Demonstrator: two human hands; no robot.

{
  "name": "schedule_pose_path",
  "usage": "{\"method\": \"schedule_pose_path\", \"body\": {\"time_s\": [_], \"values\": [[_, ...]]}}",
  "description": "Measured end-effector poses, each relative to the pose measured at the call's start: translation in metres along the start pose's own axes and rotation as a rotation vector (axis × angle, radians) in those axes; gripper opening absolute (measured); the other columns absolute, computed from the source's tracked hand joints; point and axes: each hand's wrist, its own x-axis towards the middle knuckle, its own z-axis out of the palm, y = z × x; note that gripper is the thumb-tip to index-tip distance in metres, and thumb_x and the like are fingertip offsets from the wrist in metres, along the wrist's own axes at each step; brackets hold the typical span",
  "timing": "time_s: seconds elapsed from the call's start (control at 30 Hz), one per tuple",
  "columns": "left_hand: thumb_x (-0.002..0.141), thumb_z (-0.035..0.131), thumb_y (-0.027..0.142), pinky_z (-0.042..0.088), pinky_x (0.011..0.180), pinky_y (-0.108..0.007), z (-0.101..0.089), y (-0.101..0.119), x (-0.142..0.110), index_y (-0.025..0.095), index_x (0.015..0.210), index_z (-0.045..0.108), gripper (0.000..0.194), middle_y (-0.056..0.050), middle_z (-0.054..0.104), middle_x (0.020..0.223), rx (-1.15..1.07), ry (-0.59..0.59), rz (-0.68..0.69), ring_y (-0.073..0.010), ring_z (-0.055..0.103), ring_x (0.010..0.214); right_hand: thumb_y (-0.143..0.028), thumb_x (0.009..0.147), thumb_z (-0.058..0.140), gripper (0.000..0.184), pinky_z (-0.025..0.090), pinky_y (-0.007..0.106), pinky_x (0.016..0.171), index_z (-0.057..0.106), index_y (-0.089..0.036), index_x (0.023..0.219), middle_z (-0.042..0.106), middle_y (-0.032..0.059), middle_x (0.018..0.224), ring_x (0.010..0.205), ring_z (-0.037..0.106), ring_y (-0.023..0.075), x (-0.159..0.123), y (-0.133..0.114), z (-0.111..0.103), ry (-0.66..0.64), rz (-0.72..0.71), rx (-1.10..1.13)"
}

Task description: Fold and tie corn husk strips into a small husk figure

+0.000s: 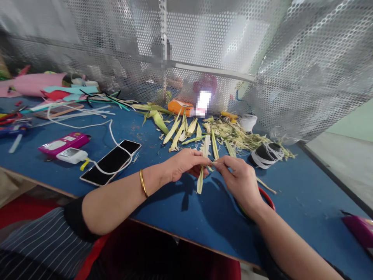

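Observation:
Near the middle of the blue table, my left hand (189, 162) pinches a pale green corn husk strip (200, 182) that hangs below its fingers. My right hand (237, 177) is closed just beside it, thumb and finger pinching a thin end at the strip's side; whether that is husk or thread I cannot tell. The fingertips of both hands nearly meet. Beyond them lie several loose corn husk pieces (176, 132). Under my right wrist a red-rimmed round thing (267, 197) is partly hidden. A spool of white thread (266, 154) lies to the right.
A phone (112, 162) with a white cable lies left, by a magenta device (65, 144). Shredded husk (239, 132) is heaped at the back, near an orange packet (180, 107). A perforated metal screen (204, 46) closes off the rear. Another magenta item (359, 231) sits at far right.

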Motion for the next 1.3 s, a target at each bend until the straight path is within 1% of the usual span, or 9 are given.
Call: {"method": "schedule_pose_path", "body": {"time_s": [0.23, 0.33, 0.53, 0.67, 0.83, 0.97, 1.1, 1.2, 1.3], "values": [[0.073, 0.073, 0.027, 0.048, 0.059, -0.025, -0.005, 0.004, -0.001, 0.015, 0.072, 0.067, 0.014, -0.003, 0.069, 0.067, -0.002, -0.128, -0.024, -0.0103, 0.06, 0.053, -0.029, 0.086, 0.058, 0.024, 0.036, 0.023, 0.056, 0.061, -0.02, 0.064, 0.058, -0.0028, 0.058, 0.056, 0.05, 0.0123, 0.004, 0.0, -0.006, 0.016, 0.184, 0.105], [0.071, 0.075, 0.03, 0.05, 0.06, -0.026, -0.006, 0.003, -0.001, 0.015, 0.069, 0.066, 0.017, -0.003, 0.068, 0.062, 0.011, -0.127, -0.026, -0.0122, 0.063, 0.054, -0.031, 0.085, 0.058, 0.024, 0.035, 0.024, 0.055, 0.062, -0.019, 0.064, 0.058, -0.0025, 0.057, 0.055, 0.049, 0.0125, 0.005, 0.003, -0.006, 0.013, 0.262, 0.138], [0.077, 0.069, 0.045, 0.053, 0.062, -0.028, -0.003, 0.0, 0.0, 0.013, 0.077, 0.071, 0.031, -0.007, 0.072, 0.069, -0.017, -0.09, -0.016, -0.014, 0.066, 0.056, -0.038, 0.085, 0.056, 0.025, 0.044, 0.029, 0.071, 0.07, -0.019, 0.079, 0.069, 0.0023, 0.074, 0.075, 0.061, 0.0186, 0.012, 0.017, -0.006, -0.085, 0.336, 0.394], [0.079, 0.066, 0.048, 0.054, 0.064, -0.03, 0.0, 0.0, -0.002, 0.013, 0.076, 0.07, 0.035, -0.009, 0.073, 0.072, 0.003, -0.102, -0.012, -0.0156, 0.067, 0.057, -0.049, 0.088, 0.052, 0.038, 0.045, 0.034, 0.083, 0.073, -0.018, 0.085, 0.073, 0.0063, 0.09, 0.091, 0.063, 0.0231, 0.012, 0.016, -0.002, -0.065, 0.382, 0.498], [0.074, 0.073, 0.039, 0.051, 0.059, -0.027, 0.01, -0.006, -0.005, 0.014, 0.073, 0.068, 0.025, -0.005, 0.07, 0.064, 0.115, -0.118, -0.014, -0.0146, 0.066, 0.054, -0.048, 0.079, 0.066, 0.033, 0.041, 0.028, 0.063, 0.068, -0.017, 0.072, 0.064, 0.0012, 0.067, 0.066, 0.055, 0.016, 0.006, 0.004, 0.008, -0.14, 0.459, 0.639], [0.075, 0.071, 0.035, 0.051, 0.059, -0.025, 0.014, -0.013, -0.002, 0.014, 0.067, 0.067, 0.023, -0.003, 0.069, 0.063, 0.145, -0.149, -0.011, -0.0136, 0.066, 0.055, -0.039, 0.071, 0.073, 0.027, 0.035, 0.024, 0.052, 0.061, -0.017, 0.062, 0.055, -0.0032, 0.057, 0.054, 0.044, 0.0105, 0.002, 0.0, 0.013, -0.009, 0.554, 0.761], [0.075, 0.072, 0.038, 0.05, 0.06, -0.024, 0.014, -0.015, -0.001, 0.015, 0.071, 0.07, 0.023, -0.003, 0.07, 0.064, 0.15, -0.183, 0.03, -0.0137, 0.067, 0.058, -0.038, 0.072, 0.072, 0.025, 0.033, 0.025, 0.047, 0.06, -0.018, 0.066, 0.053, -0.0048, 0.056, 0.048, 0.043, 0.0103, 0.0, 0.006, 0.02, 0.138, 0.617, 0.778], [0.074, 0.074, 0.038, 0.049, 0.057, -0.024, 0.015, -0.015, -0.002, 0.015, 0.071, 0.07, 0.024, -0.004, 0.071, 0.065, 0.141, -0.171, 0.005, -0.0142, 0.068, 0.058, -0.041, 0.079, 0.067, 0.026, 0.035, 0.026, 0.049, 0.06, -0.019, 0.067, 0.052, -0.0043, 0.057, 0.05, 0.045, 0.0119, 0.0, 0.012, 0.02, 0.108, 0.565, 0.666], [0.076, 0.073, 0.04, 0.05, 0.058, -0.024, 0.016, -0.014, -0.002, 0.014, 0.074, 0.07, 0.026, -0.005, 0.072, 0.069, 0.035, -0.114, -0.041, -0.0143, 0.068, 0.06, -0.037, 0.088, 0.058, 0.021, 0.044, 0.03, 0.065, 0.065, -0.019, 0.08, 0.063, 0.0012, 0.074, 0.07, 0.058, 0.0179, 0.002, 0.012, 0.009, 0.181, 0.341, 0.337]]}}
